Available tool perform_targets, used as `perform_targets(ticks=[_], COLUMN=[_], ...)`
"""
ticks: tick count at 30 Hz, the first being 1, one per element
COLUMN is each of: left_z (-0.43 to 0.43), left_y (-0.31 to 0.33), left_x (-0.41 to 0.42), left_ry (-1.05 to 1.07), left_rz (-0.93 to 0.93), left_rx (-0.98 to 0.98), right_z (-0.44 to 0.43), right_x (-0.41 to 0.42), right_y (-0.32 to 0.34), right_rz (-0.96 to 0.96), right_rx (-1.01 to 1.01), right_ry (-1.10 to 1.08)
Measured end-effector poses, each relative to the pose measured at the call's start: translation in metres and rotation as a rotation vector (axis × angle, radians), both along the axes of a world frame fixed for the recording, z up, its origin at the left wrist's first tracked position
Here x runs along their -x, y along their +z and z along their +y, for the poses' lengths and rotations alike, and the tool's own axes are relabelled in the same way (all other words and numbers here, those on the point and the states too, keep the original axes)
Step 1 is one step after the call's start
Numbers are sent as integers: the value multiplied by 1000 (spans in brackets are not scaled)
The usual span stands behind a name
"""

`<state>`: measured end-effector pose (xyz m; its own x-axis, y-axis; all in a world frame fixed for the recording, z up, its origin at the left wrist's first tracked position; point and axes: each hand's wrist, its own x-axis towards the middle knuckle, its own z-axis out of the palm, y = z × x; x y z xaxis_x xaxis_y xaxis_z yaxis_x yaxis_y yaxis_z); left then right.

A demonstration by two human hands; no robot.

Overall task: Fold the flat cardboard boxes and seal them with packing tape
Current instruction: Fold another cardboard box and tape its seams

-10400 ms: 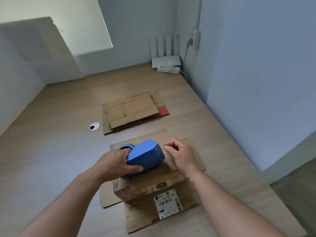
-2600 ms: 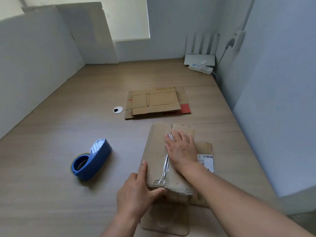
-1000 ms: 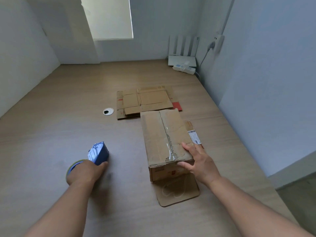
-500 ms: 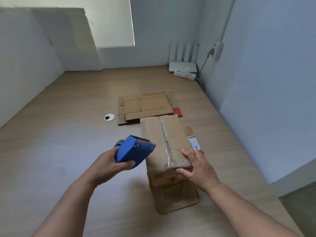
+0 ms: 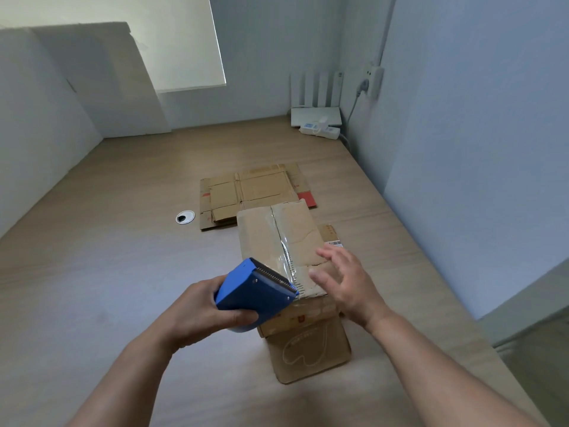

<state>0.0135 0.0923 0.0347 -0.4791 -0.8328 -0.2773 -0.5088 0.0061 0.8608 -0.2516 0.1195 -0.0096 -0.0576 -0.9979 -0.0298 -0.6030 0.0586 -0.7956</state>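
1. Head view: a blue tape dispenser [image 5: 255, 295] is held in the left hand [image 5: 203, 315]. The grip is wrapped round its body, and the thumb is laid along the near side. Its serrated blade is turned towards the near end of a folded cardboard box [image 5: 295, 238].
2. The box is set on the wooden tabletop [image 5: 107, 257] in the middle of the view. Its top flaps are closed, and a strip of clear tape [image 5: 278, 232] is laid along the centre seam down to the near edge.
3. The right hand [image 5: 345, 282] is held over the near right corner of the box top. Its grip is wide, the fingers are spread, and nothing is held. The hand is slightly blurred, so contact with the box cannot be told.
4. A flat cardboard sheet [image 5: 311, 352] is seen under the box, projecting at the near end. A shipping label [image 5: 335, 243] is seen just beside the box on its right.
5. A stack of flat cardboard boxes [image 5: 246, 192] is laid just beyond the folded box.
6. A round cable grommet [image 5: 185, 217] is set into the tabletop left of that stack. A white router [image 5: 317, 115] and a power strip [image 5: 320, 131] are placed in the far right corner.
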Motion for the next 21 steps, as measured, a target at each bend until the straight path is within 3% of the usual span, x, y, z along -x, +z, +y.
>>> perform_targets(ticks=[2, 3, 6, 9, 14, 21], left_z=[-2, -3, -5, -7, -11, -14], left_y=[1, 2, 6, 12, 16, 38], left_x=[1, 2, 6, 8, 4, 3], left_ry=[-10, -17, -39, -77, -89, -102], left_rz=[-13, -18, -34, -61, -86, -190], left_rx=[1, 1, -1, -11, -11, -5], right_z=[-4, -6, -11, -14, -9, 3], right_x=[-5, -6, -13, -19, -23, -22], right_y=[20, 28, 44, 51, 49, 44], right_rz=[-312, -343, -236, -353, -404, -322], right_rx=[-29, -45, -87, -63, 76, 120], right_ry=[43, 95, 228, 260, 159, -19])
